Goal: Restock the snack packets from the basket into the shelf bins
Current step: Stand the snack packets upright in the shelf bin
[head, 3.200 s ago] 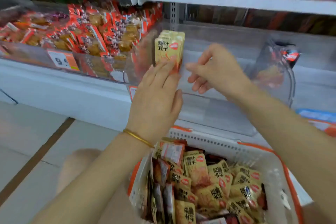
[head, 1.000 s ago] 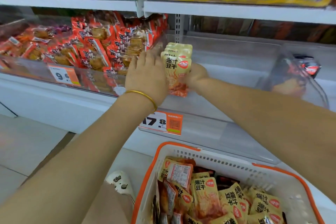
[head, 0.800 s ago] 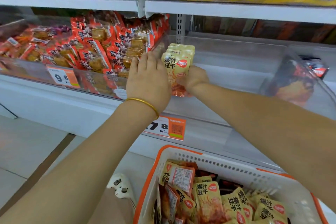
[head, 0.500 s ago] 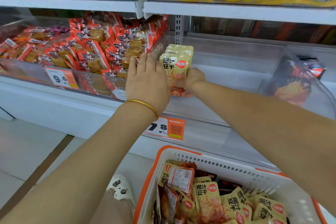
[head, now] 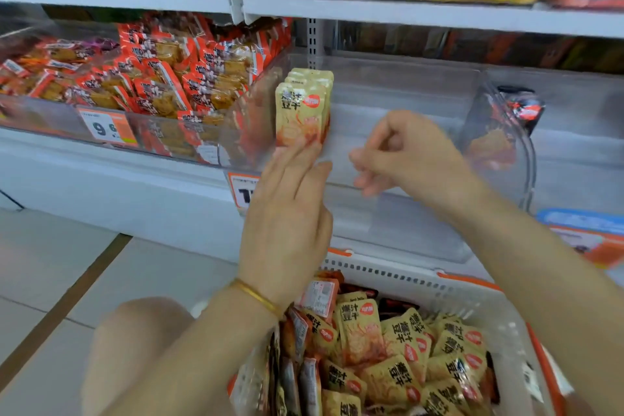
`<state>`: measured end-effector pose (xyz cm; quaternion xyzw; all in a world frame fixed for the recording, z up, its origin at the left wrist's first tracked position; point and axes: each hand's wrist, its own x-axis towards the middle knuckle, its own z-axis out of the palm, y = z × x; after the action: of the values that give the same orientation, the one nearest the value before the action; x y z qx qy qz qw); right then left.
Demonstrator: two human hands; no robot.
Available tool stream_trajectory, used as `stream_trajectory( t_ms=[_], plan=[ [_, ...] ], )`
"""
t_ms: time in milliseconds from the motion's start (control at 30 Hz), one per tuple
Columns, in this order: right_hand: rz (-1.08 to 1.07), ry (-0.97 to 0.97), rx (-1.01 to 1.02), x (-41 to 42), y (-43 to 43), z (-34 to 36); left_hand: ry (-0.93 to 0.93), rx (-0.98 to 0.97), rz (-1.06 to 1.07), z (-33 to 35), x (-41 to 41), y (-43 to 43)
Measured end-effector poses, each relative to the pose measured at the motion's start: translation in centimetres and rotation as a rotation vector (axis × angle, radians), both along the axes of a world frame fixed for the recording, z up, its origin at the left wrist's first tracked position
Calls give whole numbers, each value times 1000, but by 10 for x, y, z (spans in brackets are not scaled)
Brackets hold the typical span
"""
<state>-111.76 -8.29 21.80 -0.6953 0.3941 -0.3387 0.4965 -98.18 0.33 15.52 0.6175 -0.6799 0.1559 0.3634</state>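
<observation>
Shelf bin (head: pixel 405 132) holds yellow packets (head: pixel 300 111) upright against its left wall.

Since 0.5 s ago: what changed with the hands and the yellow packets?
Both hands pulled back. The right hand let go of the packet stack and withdrew rightward, loosely curled, empty. The left hand slid down off the stack's side; its straight fingers reach only the front packet's lower edge. Unchanged: stack upright against the left wall of the bin, basket full.
</observation>
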Motion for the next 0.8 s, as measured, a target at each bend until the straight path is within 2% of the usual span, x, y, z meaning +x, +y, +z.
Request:
stream_trajectory(
  t_ms=[67,167,233,333,500,667,733,800],
  plan=[
    [112,2,101,-33,28,-17,27,55,-59,-23,-11,14],
    [212,218,282,-58,43,-72,-45,252,-113,-59,-21,20],
    [182,400,354,-63,41,-124,-108,361,-155,-80,-25,19],
    [115,636,425,-64,32,-206,-164,421,-212,-99,-27,19],
    [-40,828,478,-44,30,-285,-175,467,-193,-114,-28,11],
    [-176,836,489,-33,38,-319,-191,487,-161,-129,-23,7],
    [-169,840,394,-37,40,-319,-202,483,-161,-131,-22,9],
    [-145,764,297,-42,40,-308,-211,500,-160,-130,-21,9]
  ],
)
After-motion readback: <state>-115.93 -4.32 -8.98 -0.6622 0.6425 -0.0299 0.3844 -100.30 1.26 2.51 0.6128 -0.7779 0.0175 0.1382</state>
